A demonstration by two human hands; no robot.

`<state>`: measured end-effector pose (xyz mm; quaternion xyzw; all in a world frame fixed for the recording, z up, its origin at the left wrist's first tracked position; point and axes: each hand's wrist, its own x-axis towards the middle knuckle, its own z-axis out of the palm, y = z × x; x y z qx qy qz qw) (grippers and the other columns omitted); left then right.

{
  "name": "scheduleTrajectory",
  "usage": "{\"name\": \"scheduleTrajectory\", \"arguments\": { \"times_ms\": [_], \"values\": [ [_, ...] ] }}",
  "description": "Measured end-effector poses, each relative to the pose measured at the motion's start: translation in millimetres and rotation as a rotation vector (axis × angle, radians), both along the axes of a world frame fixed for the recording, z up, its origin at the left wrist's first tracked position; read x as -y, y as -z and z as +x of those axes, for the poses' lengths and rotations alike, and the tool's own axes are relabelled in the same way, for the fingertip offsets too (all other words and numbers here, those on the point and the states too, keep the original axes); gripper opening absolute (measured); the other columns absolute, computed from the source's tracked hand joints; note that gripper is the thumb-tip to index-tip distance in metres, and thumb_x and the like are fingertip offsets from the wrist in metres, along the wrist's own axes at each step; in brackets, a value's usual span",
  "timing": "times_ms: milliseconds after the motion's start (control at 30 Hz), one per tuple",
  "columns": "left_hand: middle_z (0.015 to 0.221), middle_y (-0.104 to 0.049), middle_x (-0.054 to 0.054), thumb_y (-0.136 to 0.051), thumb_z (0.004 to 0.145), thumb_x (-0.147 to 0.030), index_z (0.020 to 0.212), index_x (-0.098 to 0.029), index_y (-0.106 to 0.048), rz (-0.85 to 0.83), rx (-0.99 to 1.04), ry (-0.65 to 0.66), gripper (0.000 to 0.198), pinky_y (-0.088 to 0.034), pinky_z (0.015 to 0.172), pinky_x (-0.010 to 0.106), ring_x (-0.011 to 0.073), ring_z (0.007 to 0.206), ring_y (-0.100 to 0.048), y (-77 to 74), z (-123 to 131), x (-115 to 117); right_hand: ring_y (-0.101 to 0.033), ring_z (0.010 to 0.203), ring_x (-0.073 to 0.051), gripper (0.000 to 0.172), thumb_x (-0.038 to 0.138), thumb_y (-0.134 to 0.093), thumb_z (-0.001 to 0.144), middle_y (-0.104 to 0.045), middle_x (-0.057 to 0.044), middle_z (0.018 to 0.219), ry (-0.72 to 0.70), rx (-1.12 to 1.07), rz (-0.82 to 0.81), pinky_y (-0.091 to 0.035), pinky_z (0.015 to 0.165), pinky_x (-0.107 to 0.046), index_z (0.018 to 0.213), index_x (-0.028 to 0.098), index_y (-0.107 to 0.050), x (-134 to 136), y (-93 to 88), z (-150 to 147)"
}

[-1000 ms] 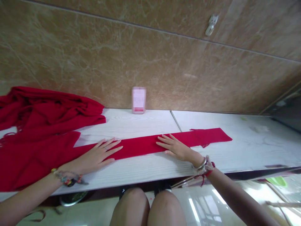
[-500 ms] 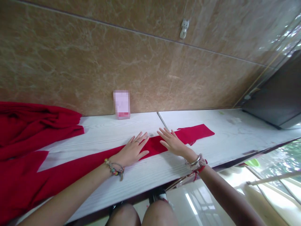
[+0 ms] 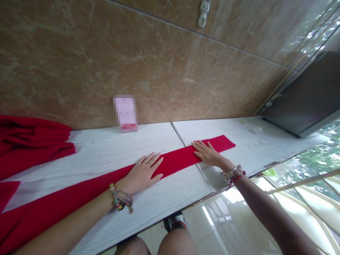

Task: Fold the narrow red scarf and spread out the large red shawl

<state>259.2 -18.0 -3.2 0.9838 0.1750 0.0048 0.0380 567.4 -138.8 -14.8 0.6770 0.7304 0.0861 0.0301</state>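
A long, narrow strip of red fabric [image 3: 178,160] stretches across the white wood-grain surface, its squared end pointing right. My left hand [image 3: 142,173] lies flat on the strip with fingers spread, a ring on one finger and a beaded bracelet at the wrist. Farther right, my right hand [image 3: 205,153] presses flat on the strip near its end, fingers stretched out. Neither hand grasps the fabric. Toward the left the strip widens into more red fabric, partly hidden behind my left forearm. A bunched heap of red fabric [image 3: 32,141] lies at the far left.
A blurred pink-and-white box [image 3: 126,113] stands against the brown marbled wall [image 3: 159,63]. A white cat-shaped hook [image 3: 203,14] is on the wall. At the right end sits a dark grey appliance-like block [image 3: 305,92]. The white tabletop [image 3: 106,141] has a seam.
My right hand has slid right along the strip, toward its end, and the hands are farther apart. The strip's ragged, folded edges near the end now lie smooth. The camera view has shifted.
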Motion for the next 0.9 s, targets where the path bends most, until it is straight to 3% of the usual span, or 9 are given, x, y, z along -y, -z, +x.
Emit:
{"name": "scheduleTrajectory", "arguments": {
  "times_ms": [100,267,467,533,600,667,800,900],
  "values": [
    [0.145,-0.023,0.008,-0.031,0.089,-0.047,0.137,-0.016,-0.029,-0.005,0.000,0.006,0.058,-0.021,0.106,0.043,0.0257,0.133,-0.019,0.4,0,0,-0.023,0.131,-0.030,0.041,0.026,-0.026,0.093,-0.032,-0.013,0.141,0.130,-0.023,-0.038,-0.030,0.093,-0.063,0.132,0.023,-0.037,7,4.6,44],
    [0.144,-0.026,0.007,-0.032,0.088,-0.047,0.136,-0.018,-0.032,-0.007,0.032,0.006,0.056,-0.022,0.105,0.043,0.0257,0.133,-0.021,2.8,-1,0,-0.026,0.130,-0.030,0.043,0.024,-0.023,0.092,-0.034,-0.014,0.140,0.287,-0.010,-0.060,-0.031,0.094,-0.060,0.131,0.021,-0.041,15,6.7,100],
    [0.143,-0.028,0.008,-0.029,0.088,-0.048,0.135,-0.018,-0.034,0.005,0.072,0.026,0.056,-0.023,0.103,0.044,0.0266,0.131,-0.024,6.1,-2,-1,-0.029,0.128,-0.035,0.042,0.022,-0.027,0.089,-0.036,-0.014,0.139,0.486,0.005,-0.146,-0.034,0.088,-0.065,0.126,0.023,-0.047,29,-9.0,141],
    [0.144,-0.028,0.007,-0.029,0.088,-0.048,0.135,-0.017,-0.034,0.000,0.057,0.014,0.057,-0.023,0.104,0.044,0.0264,0.131,-0.024,5.7,-2,-1,-0.030,0.127,-0.037,0.040,0.023,-0.029,0.089,-0.038,-0.016,0.137,0.491,-0.014,-0.087,-0.033,0.087,-0.068,0.123,0.022,-0.050,26,-14.6,142],
    [0.144,-0.028,0.006,-0.031,0.088,-0.047,0.136,-0.018,-0.033,-0.006,0.046,0.001,0.056,-0.022,0.104,0.044,0.0258,0.132,-0.023,5.1,-1,-1,-0.028,0.128,-0.037,0.042,0.027,-0.028,0.090,-0.035,-0.019,0.138,0.473,-0.056,0.028,-0.032,0.088,-0.067,0.127,0.019,-0.045,15,-18.2,126],
    [0.144,-0.028,0.006,-0.031,0.087,-0.048,0.136,-0.019,-0.033,-0.013,0.048,-0.010,0.056,-0.022,0.104,0.043,0.0251,0.132,-0.023,5.1,-1,0,-0.024,0.130,-0.033,0.047,0.032,-0.025,0.092,-0.028,-0.019,0.142,0.412,-0.105,0.092,-0.033,0.093,-0.061,0.136,0.017,-0.033,-1,-19.3,89],
    [0.142,-0.031,0.009,-0.031,0.087,-0.049,0.136,-0.015,-0.032,0.000,0.085,-0.023,0.059,-0.022,0.105,0.041,0.0239,0.131,-0.025,7.0,-1,1,-0.018,0.133,-0.026,0.051,0.042,-0.028,0.091,-0.028,-0.013,0.143,-0.019,-0.252,0.087,-0.025,0.102,-0.053,0.138,0.020,-0.027,-27,-14.6,-30],
    [0.142,-0.032,0.011,-0.032,0.087,-0.049,0.136,-0.013,-0.032,0.018,0.107,-0.028,0.061,-0.022,0.105,0.040,0.0242,0.131,-0.025,7.9,-2,1,-0.020,0.133,-0.025,0.058,0.045,-0.031,0.090,-0.029,-0.015,0.142,-0.179,-0.259,0.017,-0.024,0.105,-0.048,0.139,0.014,-0.025,-32,-9.4,-104]
  ]
}}
